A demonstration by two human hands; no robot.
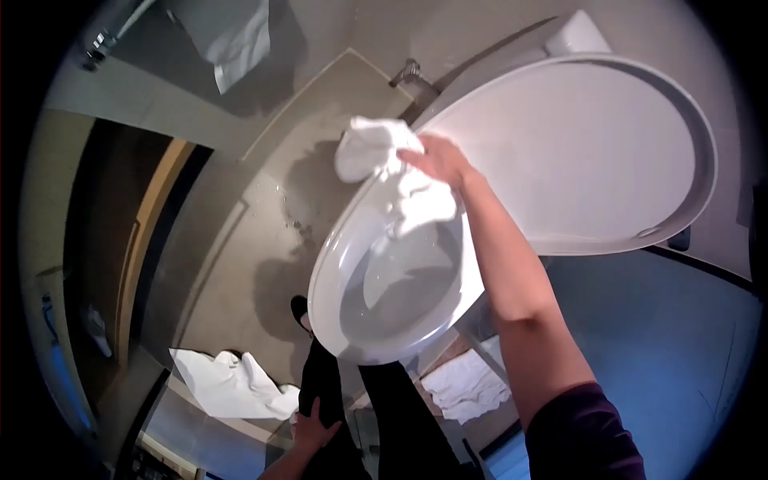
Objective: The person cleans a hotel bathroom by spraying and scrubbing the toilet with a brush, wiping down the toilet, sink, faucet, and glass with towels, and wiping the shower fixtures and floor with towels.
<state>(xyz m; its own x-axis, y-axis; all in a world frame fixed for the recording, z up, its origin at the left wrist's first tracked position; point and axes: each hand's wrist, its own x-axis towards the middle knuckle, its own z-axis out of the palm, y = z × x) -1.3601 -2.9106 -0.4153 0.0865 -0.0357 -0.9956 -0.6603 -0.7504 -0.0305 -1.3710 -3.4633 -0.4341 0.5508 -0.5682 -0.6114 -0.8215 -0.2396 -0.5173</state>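
My right hand (442, 162) is closed on a white cloth (370, 150) at the back of the toilet (376, 350), near where the raised lid (588, 160) joins it. The cloth is bunched up and hangs partly beyond the rim on the left; another part of it lies over the back of the bowl. Some of my right fingers are hidden by it. My left hand (315, 430) rests on my black-trousered leg with fingers apart, holding nothing.
A white towel (232, 384) lies at the lower left, and another crumpled white cloth (468, 386) is at the lower right. White paper or cloth (240, 48) hangs on the wall. A pipe valve (410, 74) sticks out behind the toilet. Wet spots (292, 220) mark the floor.
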